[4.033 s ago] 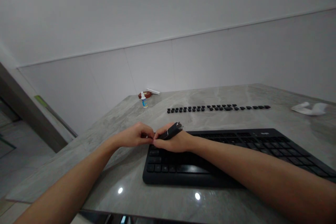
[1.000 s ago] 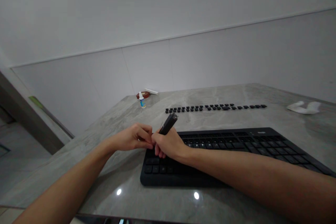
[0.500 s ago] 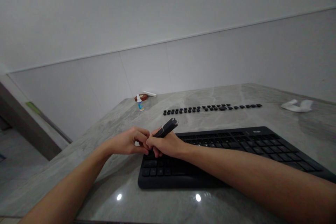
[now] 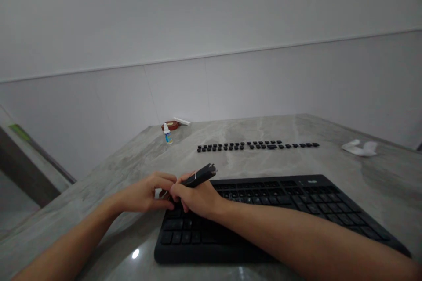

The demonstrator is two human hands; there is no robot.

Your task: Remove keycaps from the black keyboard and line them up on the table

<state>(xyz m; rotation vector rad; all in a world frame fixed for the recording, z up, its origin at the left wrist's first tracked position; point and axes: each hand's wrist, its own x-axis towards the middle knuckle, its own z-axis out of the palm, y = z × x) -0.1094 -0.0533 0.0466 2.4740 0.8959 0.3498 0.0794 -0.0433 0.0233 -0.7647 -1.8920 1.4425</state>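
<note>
A black keyboard (image 4: pixel 198 255) lies on the grey marbled table, its left end under my hands. My right hand (image 4: pixel 199 197) is closed around a thick black pen-shaped tool (image 4: pixel 200 176), whose upper end tilts up to the right; its lower tip is hidden by my fingers. My left hand (image 4: pixel 143 193) rests at the keyboard's upper left corner, thumb and forefinger curled together beside the right fingertips. Whatever lies between the left fingertips is too hidden to make out. Along part of the keyboard's upper rows, keycaps appear to be off.
Loose black keycaps (image 4: pixel 271 146) stand in rows behind the keyboard. A small white and blue bottle (image 4: pixel 168 136), a round reddish-brown object (image 4: pixel 171 126) and a white strip (image 4: pixel 182 121) are at the back left. Crumpled white tissue (image 4: pixel 361 148) lies at the right.
The view has tilted, so the keyboard and hands appear lower and further left. Both hands stay together at the keyboard's corner, the right hand still holding the pen-shaped tool.
</note>
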